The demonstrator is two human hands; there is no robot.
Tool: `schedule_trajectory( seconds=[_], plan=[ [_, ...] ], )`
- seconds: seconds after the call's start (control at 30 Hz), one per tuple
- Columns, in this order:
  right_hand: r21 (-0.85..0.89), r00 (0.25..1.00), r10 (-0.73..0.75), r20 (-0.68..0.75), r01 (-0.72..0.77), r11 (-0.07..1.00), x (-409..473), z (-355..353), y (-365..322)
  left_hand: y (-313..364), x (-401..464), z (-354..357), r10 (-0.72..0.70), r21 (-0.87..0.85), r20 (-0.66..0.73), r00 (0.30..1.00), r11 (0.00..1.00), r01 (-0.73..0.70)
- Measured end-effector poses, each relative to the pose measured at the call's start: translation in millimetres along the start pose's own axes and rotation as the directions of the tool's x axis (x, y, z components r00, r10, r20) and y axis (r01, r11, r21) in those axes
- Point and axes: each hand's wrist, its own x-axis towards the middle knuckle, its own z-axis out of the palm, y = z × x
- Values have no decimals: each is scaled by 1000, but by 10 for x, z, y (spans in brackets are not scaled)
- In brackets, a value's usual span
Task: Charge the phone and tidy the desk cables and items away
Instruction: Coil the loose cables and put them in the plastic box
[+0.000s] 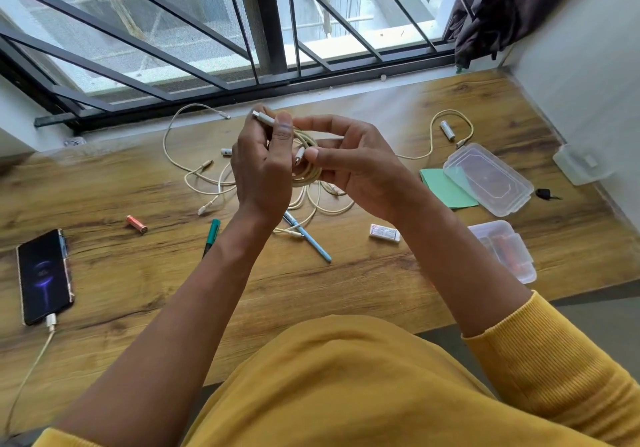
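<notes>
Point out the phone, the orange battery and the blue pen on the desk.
phone point(44, 275): head view, middle of its dark screen.
orange battery point(136, 224): head view, middle of its body.
blue pen point(313, 243): head view, on the barrel below the cables.

Wood-grain table point(346, 291) sits flush against a wide window point(194, 21) fitted with dark metal bars point(266, 14), some upright and some slanted; pale sill strip point(346, 100) between them. Daylight enters through the glass, with light-coloured building surfaces visible outside. Dark curtain point(502, 7) bunched at upper right against a plain grey-white wall point(588, 66).
</notes>
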Motion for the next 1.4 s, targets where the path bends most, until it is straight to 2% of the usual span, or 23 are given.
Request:
schedule_trajectory(
  seconds=[0.27, 0.47, 0.63, 0.73, 0.9, 1.2, 1.3, 1.4],
  plan=[
    [-147, 997, -66, 39, 72, 987, 47, 86, -7, -18, 17, 13, 52, 16, -147, 988, 999, -50],
    [-194, 993, -48, 108, 68, 979, 57, 113, -43, -58, -28, 11, 118, -68, -160, 980, 989, -130],
    [-258, 988, -35, 147, 72, 963, 58, 93, -91, -82, -8, -10, 154, -50, -153, 976, 985, -164],
    [-289, 991, -48, 122, 82, 954, 63, 98, -72, -93, 5, -1, 142, -51, -153, 978, 987, -152],
    [-410, 989, -147, -15, 128, 903, 79, 135, 47, -134, 40, 8, 77, -72, -212, 974, 993, -94],
    [-561, 948, -305, -96, 201, 803, 82, 151, 125, -189, 53, -9, 61, -140, -162, 985, 987, -84],
    [-596, 944, -317, -91, 204, 777, 79, 136, 123, -189, 69, -13, 45, -137, -152, 987, 988, -66],
    [-596, 953, -301, -22, 230, 770, 70, 117, 96, -162, 87, -29, 46, -138, -160, 986, 988, -68]
  ],
)
